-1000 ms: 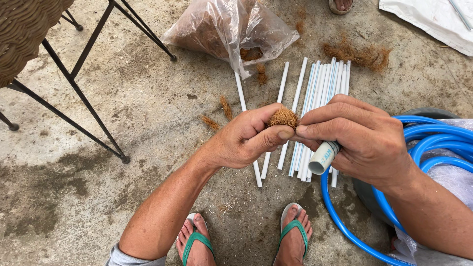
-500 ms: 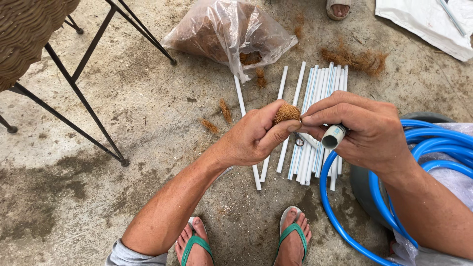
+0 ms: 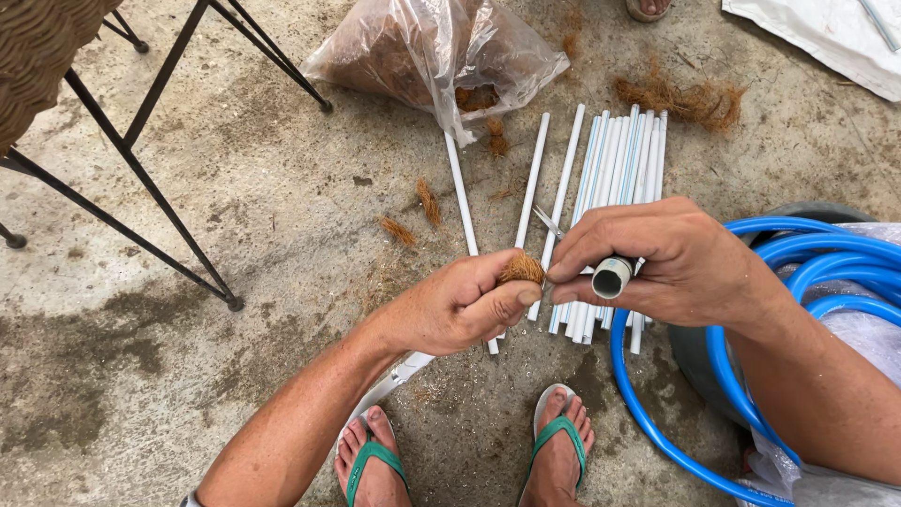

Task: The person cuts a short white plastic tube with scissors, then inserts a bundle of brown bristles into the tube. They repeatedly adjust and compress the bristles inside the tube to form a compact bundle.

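My left hand (image 3: 465, 305) pinches a small wad of brown coconut fibre (image 3: 521, 269) between thumb and fingers. My right hand (image 3: 657, 258) grips a short white pipe piece (image 3: 612, 276), its open end turned toward me. The two hands almost touch at the fingertips, the fibre a little left of the pipe's mouth. Under them several thin white tubes (image 3: 610, 169) lie side by side on the concrete floor. A small metal tool (image 3: 549, 222) shows just above my right fingers; I cannot tell what it is.
A clear plastic bag of brown fibre (image 3: 422, 52) lies at the top. Loose fibre tufts (image 3: 680, 97) are scattered near the tubes. Coiled blue hose (image 3: 807, 258) sits at the right. Black metal chair legs (image 3: 141, 178) stand at the left. My feet in green sandals (image 3: 469, 460) are below.
My right hand has turned the pipe piece so that its open end faces me and raised it nearer the fibre. The left hand has kept its hold on the wad.
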